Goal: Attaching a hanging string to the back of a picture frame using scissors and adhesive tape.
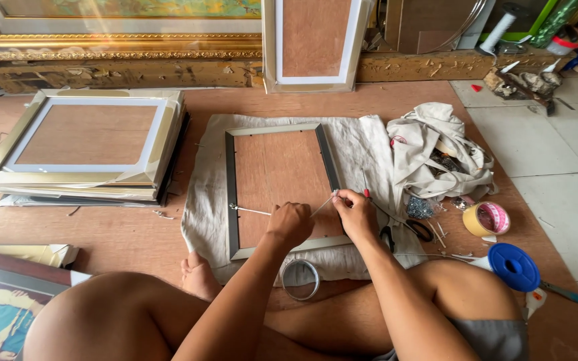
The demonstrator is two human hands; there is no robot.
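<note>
Left hand (290, 222) clenched on thin wire (252, 211) stretched across back of grey picture frame (232, 187); right hand (354, 210) pinches wire's other end. Frame lies on pale cloth (203, 200) under hands. Right of hands: yellow tape roll (486, 219), blue spool (514, 267), scissors (406, 230). Left: stacked gold frames (8, 175). Brown board floor (122, 234).

Picture frame (235, 194) lies face down on a cloth (202, 200) on the floor. Left of the cloth: stack of frames (85, 144). Right of the cloth: crumpled bag (436, 150); nearer the person from the bag, a tape roll (486, 219) and a spool (514, 267). Scissors (406, 230) lie just right of the frame. Both hands, left hand (291, 222) and right hand (354, 212), rest over the frame's near edge, a wire (252, 211) between them. A ring (300, 279) lies in front of the frame.
</note>
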